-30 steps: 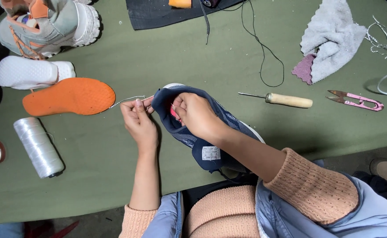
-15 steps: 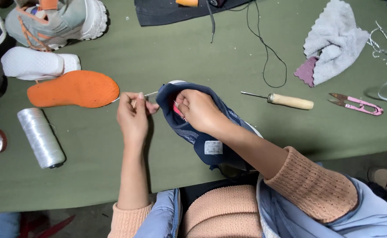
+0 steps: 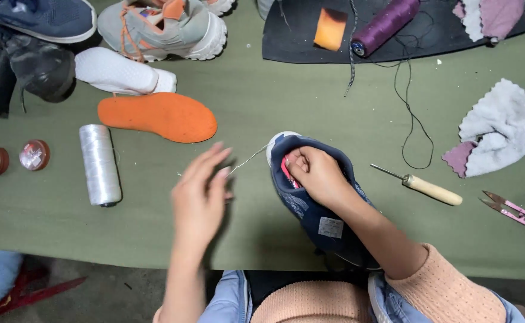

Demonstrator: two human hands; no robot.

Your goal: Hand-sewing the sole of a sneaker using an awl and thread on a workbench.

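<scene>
My right hand (image 3: 316, 176) grips the toe end of a navy knit shoe (image 3: 328, 224), which lies on the green table (image 3: 262, 96) and hangs over its near edge. A thin white thread (image 3: 247, 160) runs taut from the shoe's toe to the fingertips of my left hand (image 3: 199, 194). That hand is blurred, left of the shoe, fingers stretched out, with the thread pinched at its tips.
A white thread spool (image 3: 99, 164) and an orange insole (image 3: 161, 116) lie to the left. An awl (image 3: 430, 190) and pink snips (image 3: 517, 212) lie right. Farther back are a grey-orange sneaker (image 3: 167, 24), a purple spool (image 3: 385, 25), a white cloth (image 3: 496, 128) and two small tins (image 3: 34, 154).
My left hand has drawn away from the shoe, down and to the left, pulling the thread out longer. My right hand stays on the shoe. The view has shifted.
</scene>
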